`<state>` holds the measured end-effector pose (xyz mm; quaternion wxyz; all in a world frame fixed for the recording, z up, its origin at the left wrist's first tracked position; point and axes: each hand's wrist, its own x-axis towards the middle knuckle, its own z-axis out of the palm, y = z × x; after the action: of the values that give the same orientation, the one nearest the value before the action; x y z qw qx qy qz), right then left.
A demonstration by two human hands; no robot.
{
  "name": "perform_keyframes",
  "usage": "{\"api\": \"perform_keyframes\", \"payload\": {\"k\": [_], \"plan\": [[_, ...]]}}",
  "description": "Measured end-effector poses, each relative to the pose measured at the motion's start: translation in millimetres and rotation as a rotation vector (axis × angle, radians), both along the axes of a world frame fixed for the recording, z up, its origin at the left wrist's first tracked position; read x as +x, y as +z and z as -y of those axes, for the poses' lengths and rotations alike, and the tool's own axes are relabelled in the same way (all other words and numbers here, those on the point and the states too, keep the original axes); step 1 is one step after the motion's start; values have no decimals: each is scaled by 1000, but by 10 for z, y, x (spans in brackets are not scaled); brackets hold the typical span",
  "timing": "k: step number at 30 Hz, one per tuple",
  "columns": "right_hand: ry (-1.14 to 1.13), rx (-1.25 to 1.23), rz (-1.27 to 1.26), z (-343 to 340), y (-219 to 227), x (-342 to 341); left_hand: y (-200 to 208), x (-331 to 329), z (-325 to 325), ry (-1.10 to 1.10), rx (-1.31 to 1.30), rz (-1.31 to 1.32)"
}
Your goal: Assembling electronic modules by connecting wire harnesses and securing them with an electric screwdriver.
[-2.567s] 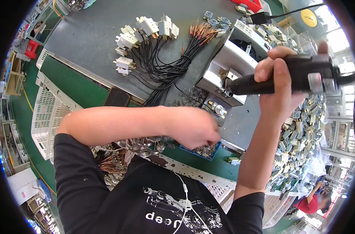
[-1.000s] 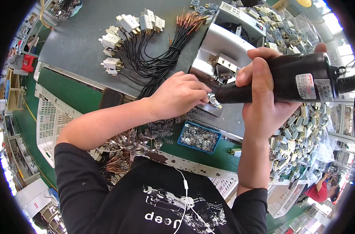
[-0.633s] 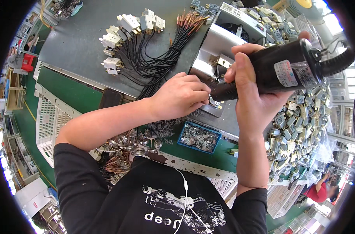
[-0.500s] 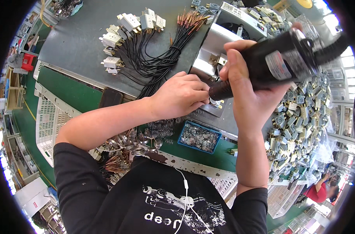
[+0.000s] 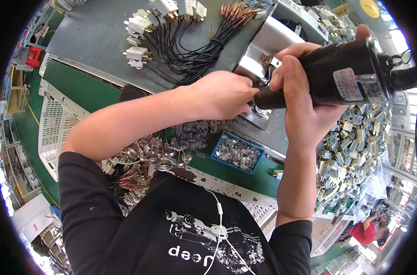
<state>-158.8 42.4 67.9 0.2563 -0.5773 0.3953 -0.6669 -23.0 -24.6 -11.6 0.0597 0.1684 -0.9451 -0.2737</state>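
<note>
In my right hand (image 5: 302, 89) is a black electric screwdriver (image 5: 330, 73), gripped around its body. Its dark nose (image 5: 269, 99) points left, at a small part on the metal work fixture (image 5: 256, 57). My left hand (image 5: 224, 94) is closed right beside the nose, fingers pinched together. Whatever lies between those fingers is hidden. Partly covered by the tool and both hands, a small block with brass-coloured metal (image 5: 263, 112) shows under the nose. Behind my left hand lies a tied bundle of black wires (image 5: 190, 57), with pale socket blocks (image 5: 142, 23) on one end and copper-coloured tips (image 5: 238, 13) on the other.
A blue tray (image 5: 232, 167) of small metal pieces stands near the bench edge. Left of it are coil springs (image 5: 190, 135) and metal rings (image 5: 165, 156). Many grey and cream blocks (image 5: 350, 146) are heaped at the right. White plastic baskets (image 5: 57, 133) stand below bench level.
The whole view has shifted, so the bench things appear further right and higher. The screwdriver's rear end has dropped slightly; both hands keep their holds beside the fixture.
</note>
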Motion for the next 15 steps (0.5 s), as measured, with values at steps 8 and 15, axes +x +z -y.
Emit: {"api": "perform_keyframes", "payload": {"k": [8,15], "plan": [[-21,1,11,-29,-53,42,-46,-13,29,-45,-21,-61],[-51,5,-82,-5,-60,83,-100,-37,12,7,17,-17]]}}
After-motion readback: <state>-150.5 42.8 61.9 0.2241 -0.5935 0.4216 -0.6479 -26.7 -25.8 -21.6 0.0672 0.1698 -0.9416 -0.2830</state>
